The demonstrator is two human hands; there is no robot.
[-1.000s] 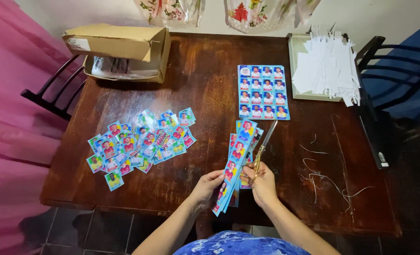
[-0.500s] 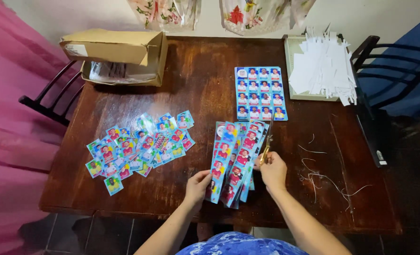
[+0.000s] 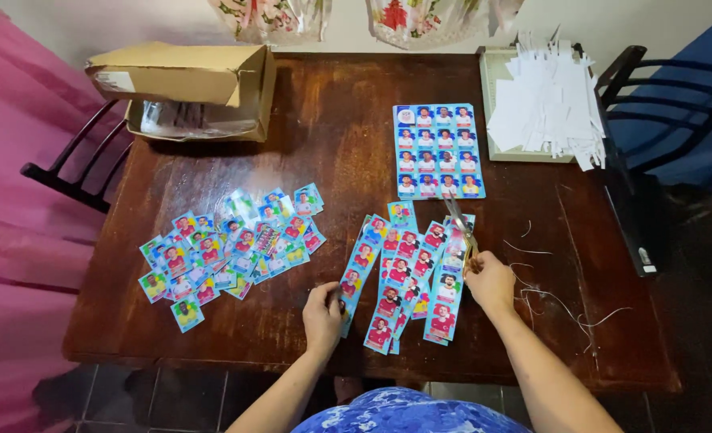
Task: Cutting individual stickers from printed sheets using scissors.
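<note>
Several long strips of picture stickers (image 3: 404,273) lie fanned out on the dark wooden table (image 3: 340,128) in front of me. My left hand (image 3: 324,314) rests on the lower end of the leftmost strip. My right hand (image 3: 490,281) holds a pair of gold-handled scissors (image 3: 460,224), blades pointing away from me over the right edge of the strips. A full uncut sticker sheet (image 3: 437,151) lies just beyond the strips. A loose pile of single cut stickers (image 3: 231,244) is spread to the left.
An open cardboard box (image 3: 183,88) sits at the back left. A tray heaped with white paper strips (image 3: 548,100) stands at the back right. Thin paper trimmings (image 3: 556,301) lie right of my hand. Black chairs (image 3: 652,104) flank the table; pink fabric hangs left.
The strips went from a bunch held up in both hands to a fan laid flat on the table. My hands moved apart, the right one carrying the scissors rightward.
</note>
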